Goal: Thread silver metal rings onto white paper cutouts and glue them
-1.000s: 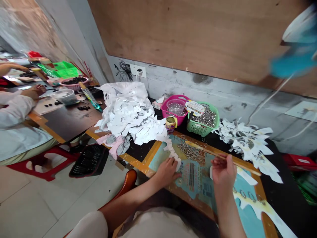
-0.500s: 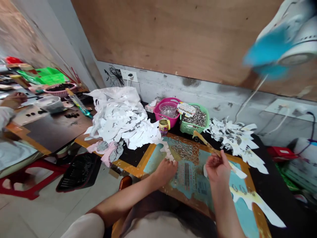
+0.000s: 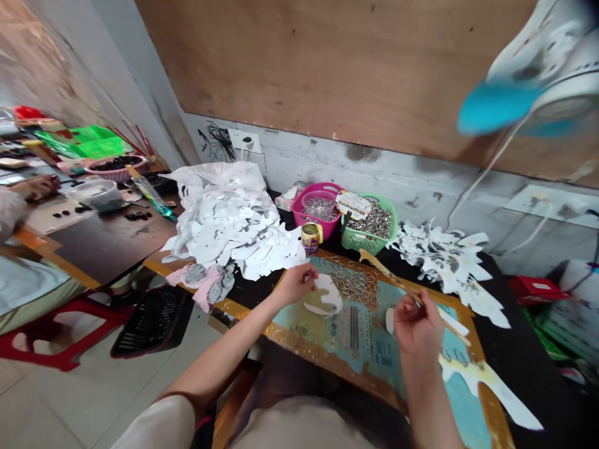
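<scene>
My left hand (image 3: 296,282) pinches a white paper cutout (image 3: 324,296) and holds it just above the teal board (image 3: 369,349). My right hand (image 3: 415,324) is closed around a thin wooden stick (image 3: 397,284) that slants up toward the green basket. A small white piece pokes out at the left of that hand. A heap of metal rings (image 3: 358,284) lies on the board between my hands. A big pile of white cutouts (image 3: 234,221) sits to the left, and a smaller pile of white cutouts (image 3: 449,262) to the right.
A pink basket (image 3: 319,209), a green basket of metal parts (image 3: 372,226) and a small yellow tape roll (image 3: 309,237) stand behind the board. Another person sits at the dark table (image 3: 107,240) on the left. A black basket (image 3: 152,321) rests on the floor. A blue fan (image 3: 528,81) hangs upper right.
My left hand has lifted off the board's near edge and moved up and left, now holding a white cutout. My right hand stays closed on the stick, almost still.
</scene>
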Action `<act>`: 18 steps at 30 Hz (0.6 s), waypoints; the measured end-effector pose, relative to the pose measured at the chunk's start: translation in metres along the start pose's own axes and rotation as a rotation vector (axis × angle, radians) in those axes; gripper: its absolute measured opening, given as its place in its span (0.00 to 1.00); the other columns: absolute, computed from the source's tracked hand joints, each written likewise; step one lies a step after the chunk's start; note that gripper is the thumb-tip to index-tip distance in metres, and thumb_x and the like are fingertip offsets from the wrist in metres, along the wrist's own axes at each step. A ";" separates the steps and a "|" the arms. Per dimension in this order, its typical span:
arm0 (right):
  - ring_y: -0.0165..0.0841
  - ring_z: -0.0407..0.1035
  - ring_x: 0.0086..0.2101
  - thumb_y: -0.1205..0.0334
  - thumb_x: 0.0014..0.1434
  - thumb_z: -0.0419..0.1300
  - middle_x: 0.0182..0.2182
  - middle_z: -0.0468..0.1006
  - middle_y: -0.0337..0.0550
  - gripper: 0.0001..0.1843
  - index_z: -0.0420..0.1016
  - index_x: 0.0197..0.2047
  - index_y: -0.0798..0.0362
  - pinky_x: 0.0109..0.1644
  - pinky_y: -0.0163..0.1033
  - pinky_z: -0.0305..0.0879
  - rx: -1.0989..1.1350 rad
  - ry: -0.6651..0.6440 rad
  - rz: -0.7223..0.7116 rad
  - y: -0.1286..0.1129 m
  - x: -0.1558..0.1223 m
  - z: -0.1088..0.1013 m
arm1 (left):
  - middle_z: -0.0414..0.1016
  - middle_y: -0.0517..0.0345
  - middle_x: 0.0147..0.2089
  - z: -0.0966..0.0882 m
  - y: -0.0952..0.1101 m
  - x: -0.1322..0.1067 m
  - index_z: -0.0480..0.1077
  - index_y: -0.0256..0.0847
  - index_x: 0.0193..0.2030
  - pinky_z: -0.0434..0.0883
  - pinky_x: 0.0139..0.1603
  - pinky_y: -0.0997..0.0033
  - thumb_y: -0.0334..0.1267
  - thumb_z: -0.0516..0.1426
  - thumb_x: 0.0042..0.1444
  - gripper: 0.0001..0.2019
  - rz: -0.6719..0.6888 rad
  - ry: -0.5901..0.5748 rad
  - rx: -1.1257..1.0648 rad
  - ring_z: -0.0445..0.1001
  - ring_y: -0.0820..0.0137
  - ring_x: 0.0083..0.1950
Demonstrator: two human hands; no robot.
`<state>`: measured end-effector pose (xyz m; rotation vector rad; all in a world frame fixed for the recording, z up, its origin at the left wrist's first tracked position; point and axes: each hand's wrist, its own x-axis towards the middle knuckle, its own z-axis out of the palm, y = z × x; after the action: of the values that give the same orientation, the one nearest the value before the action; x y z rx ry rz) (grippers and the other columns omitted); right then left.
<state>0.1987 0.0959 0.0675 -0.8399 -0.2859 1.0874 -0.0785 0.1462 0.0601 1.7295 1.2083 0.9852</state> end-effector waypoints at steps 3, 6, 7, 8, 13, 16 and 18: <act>0.22 0.68 0.18 0.64 0.47 0.70 0.19 0.75 0.32 0.10 0.72 0.29 0.54 0.21 0.25 0.70 0.064 0.075 0.118 0.008 -0.008 0.002 | 0.73 0.60 0.26 -0.008 -0.004 0.006 0.70 0.38 0.31 0.63 0.27 0.76 0.30 0.52 0.52 0.05 0.002 0.001 -0.009 0.73 0.71 0.27; 0.21 0.66 0.18 0.64 0.46 0.70 0.18 0.73 0.30 0.10 0.72 0.28 0.55 0.20 0.23 0.67 0.063 0.060 0.130 0.011 -0.015 0.006 | 0.74 0.58 0.29 -0.016 0.019 0.000 0.72 0.37 0.33 0.62 0.28 0.76 0.33 0.53 0.56 0.07 0.047 -0.036 -0.026 0.69 0.74 0.27; 0.21 0.66 0.18 0.63 0.46 0.70 0.19 0.72 0.30 0.11 0.71 0.28 0.54 0.20 0.23 0.66 0.067 0.046 0.127 0.010 -0.017 0.007 | 0.75 0.57 0.30 -0.018 0.031 -0.004 0.73 0.37 0.33 0.62 0.28 0.77 0.35 0.53 0.57 0.08 0.069 -0.058 -0.035 0.67 0.75 0.27; 0.21 0.65 0.18 0.63 0.46 0.70 0.19 0.72 0.30 0.11 0.71 0.28 0.54 0.19 0.23 0.65 0.078 0.029 0.123 0.009 -0.019 0.009 | 0.75 0.57 0.31 -0.020 0.043 -0.007 0.73 0.37 0.34 0.62 0.28 0.77 0.36 0.53 0.59 0.09 0.098 -0.090 -0.054 0.66 0.75 0.27; 0.19 0.63 0.19 0.66 0.46 0.70 0.19 0.69 0.27 0.12 0.70 0.29 0.53 0.20 0.23 0.63 0.129 -0.029 0.074 -0.002 -0.025 0.013 | 0.75 0.51 0.35 -0.022 0.071 -0.015 0.73 0.36 0.37 0.70 0.36 0.71 0.45 0.53 0.63 0.14 0.182 -0.182 -0.267 0.72 0.69 0.35; 0.19 0.63 0.18 0.64 0.48 0.70 0.19 0.69 0.27 0.11 0.70 0.29 0.53 0.20 0.23 0.62 0.082 -0.045 0.066 -0.003 -0.027 0.012 | 0.75 0.51 0.36 -0.017 0.052 -0.005 0.72 0.37 0.37 0.72 0.39 0.69 0.47 0.52 0.63 0.15 0.160 -0.127 -0.244 0.74 0.67 0.37; 0.20 0.63 0.18 0.62 0.48 0.70 0.19 0.70 0.28 0.12 0.70 0.29 0.53 0.20 0.23 0.63 0.042 -0.047 0.070 0.001 -0.027 0.010 | 0.75 0.52 0.36 -0.015 0.027 0.006 0.72 0.38 0.38 0.72 0.40 0.69 0.44 0.50 0.63 0.14 0.154 -0.082 -0.110 0.74 0.68 0.37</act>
<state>0.1801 0.0772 0.0786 -0.7925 -0.2740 1.1765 -0.0809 0.1484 0.0915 1.7777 0.9628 1.0404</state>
